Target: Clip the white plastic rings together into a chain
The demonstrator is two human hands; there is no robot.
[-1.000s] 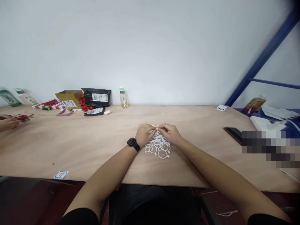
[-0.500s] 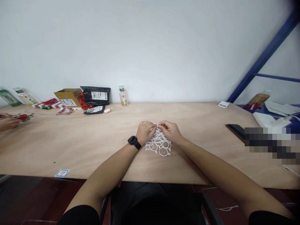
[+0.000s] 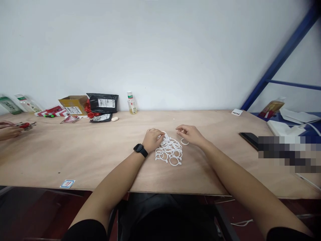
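Observation:
A pile of thin white plastic rings with small tabs [image 3: 168,147] lies on the wooden table in front of me, the rings overlapping. My left hand [image 3: 153,140], with a black watch on its wrist, is at the pile's far left edge. Its thumb and fingers are pinched on a white ring [image 3: 163,132], most of which the fingers hide. To the right of the pile hovers my right hand [image 3: 189,134], thumb and index fingertip slightly apart with nothing visible between them. Partly hidden below it is a single white ring [image 3: 185,143], apart from the pile.
A bottle [image 3: 131,103], a black parcel bag [image 3: 104,103] and a cardboard box [image 3: 74,104] stand along the wall. At the far left another person's hands [image 3: 10,131] hold a red-handled tool [image 3: 24,125]. A phone [image 3: 248,140] lies to the right.
My hands, together above the pile before, have moved apart. The right one has gone right, and a single ring now shows beneath it. The left has shifted slightly left.

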